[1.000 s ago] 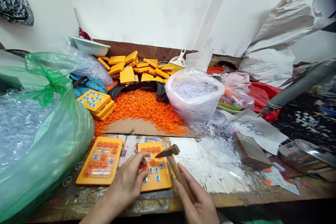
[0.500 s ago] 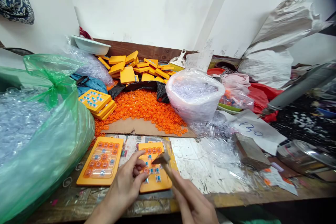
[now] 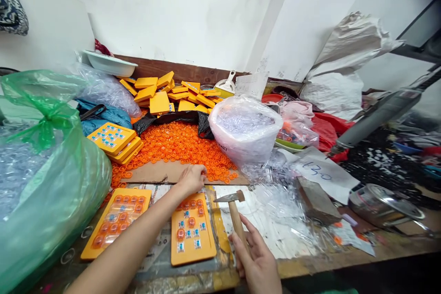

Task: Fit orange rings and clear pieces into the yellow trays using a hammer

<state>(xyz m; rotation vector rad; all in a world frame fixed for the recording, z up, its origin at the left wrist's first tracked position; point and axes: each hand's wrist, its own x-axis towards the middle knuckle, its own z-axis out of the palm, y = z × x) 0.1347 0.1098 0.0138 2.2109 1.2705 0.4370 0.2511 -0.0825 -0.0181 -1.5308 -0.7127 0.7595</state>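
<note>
My right hand (image 3: 257, 255) is closed round the wooden handle of a small hammer (image 3: 234, 213), its metal head up, just right of a yellow panel (image 3: 195, 253). That panel carries small blue pieces in clear settings and several orange rings. Stretched out past it, my left hand (image 3: 193, 179) is at the near edge of a heap of orange rings (image 3: 179, 140). Its fingers are curled together, and whatever is between them is hidden. Partly behind my left forearm lies a second yellow panel (image 3: 94, 248), mostly filled with orange rings and clear covers.
A green bag (image 3: 76, 183) of clear plastic parts bulges at the left. Stacked yellow panels (image 3: 115, 138) stand behind it, with a loose pile of yellow panels (image 3: 158, 101) at the back. A white bag (image 3: 234, 133), a dark block (image 3: 317, 202) and a metal pot (image 3: 382, 206) are on the right.
My left hand has left the nearer panel and reached forward to the orange rings. The hammer has moved off the panel to the right. The camera view has shifted slightly.
</note>
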